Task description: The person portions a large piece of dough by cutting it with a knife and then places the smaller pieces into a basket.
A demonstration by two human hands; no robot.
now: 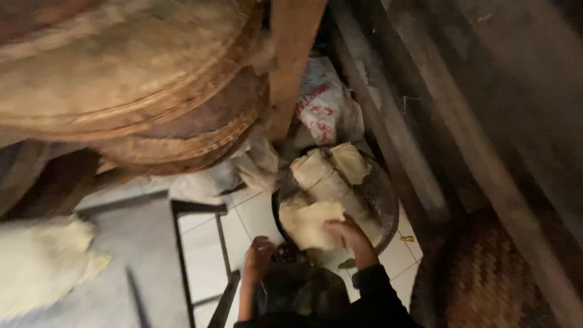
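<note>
The right hand [351,235] lies spread, fingers loosely open, flat on top of a pale, floppy slab of dough [311,223] at the near edge of the round dark pan [384,200]; it presses rather than grips, and the slab sits directly beneath its palm and reaches off to the left of it. The left hand [258,255] hangs just outside the pan's near-left rim, fingers curled inward over something small and dark; I cannot tell what it is or whether the hand truly holds it.

Inside the pan, beyond the slab, more folded pale slabs [331,170] are heaped toward the far side. The pan rests on a white tiled floor [255,218]. Behind the pan, a crumpled white plastic bag with red print [325,106] slumps against a wooden post [291,61]. To the pan's left stands a black metal frame [200,209], close by the left hand. Above and left of the pan, stacked woven bamboo trays [133,79] jut out overhead, crowding the view. To the pan's right, dark wooden beams [425,133] run alongside, and a woven dark basket [486,273] sits near its right edge.
</note>
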